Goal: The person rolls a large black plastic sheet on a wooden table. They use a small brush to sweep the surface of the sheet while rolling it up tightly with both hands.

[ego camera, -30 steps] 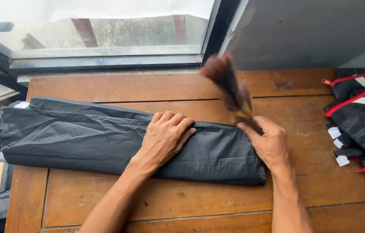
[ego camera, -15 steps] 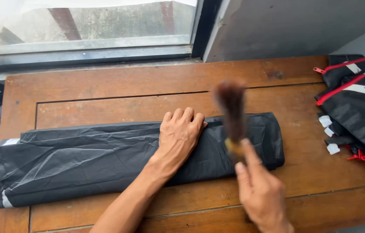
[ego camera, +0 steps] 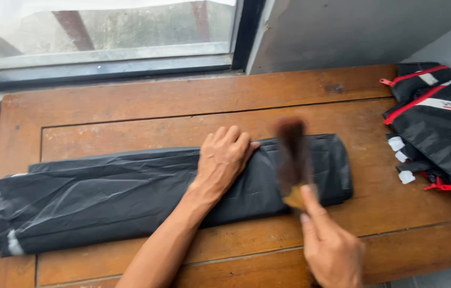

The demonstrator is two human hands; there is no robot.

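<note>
A: Head view. Left hand (ego camera: 225, 156)?
B: Fingers spread wide, pressed flat on the folded black garment (ego camera: 129, 194), which lies lengthwise across the wooden tabletop (ego camera: 145, 106).
A: Right hand (ego camera: 332, 250)?
B: Fingers wrapped round the handle of a dark-bristled brush (ego camera: 293, 160), blurred, over the garment's right end.
A: Containers?
B: One black-and-red bag (ego camera: 439, 120) at the right edge; contents not visible.
</note>
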